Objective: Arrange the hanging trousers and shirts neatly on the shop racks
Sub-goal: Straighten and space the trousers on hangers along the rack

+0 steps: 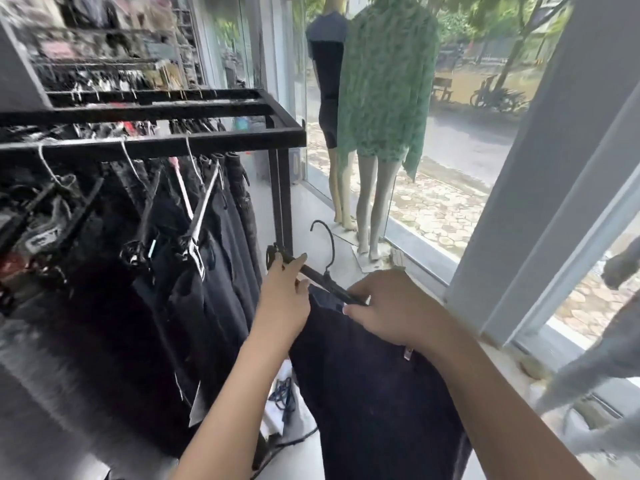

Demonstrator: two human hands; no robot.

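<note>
Beside a black metal clothes rack (pixel 214 142) near the shop window (pixel 467 140), a person holds a black clip hanger (pixel 322 277) off the rail, tilted, with dark trousers (pixel 374 386) hanging from it. Left hand (pixel 285 296) pinches the hanger's far end, fingers closed on the bar; right hand (pixel 394 306) grips the near end together with the trousers' waistband. Dark trousers on hangers (pixel 207 237) crowd the rack at left. Two dressed mannequins (pixel 367 126) stand behind.
</note>
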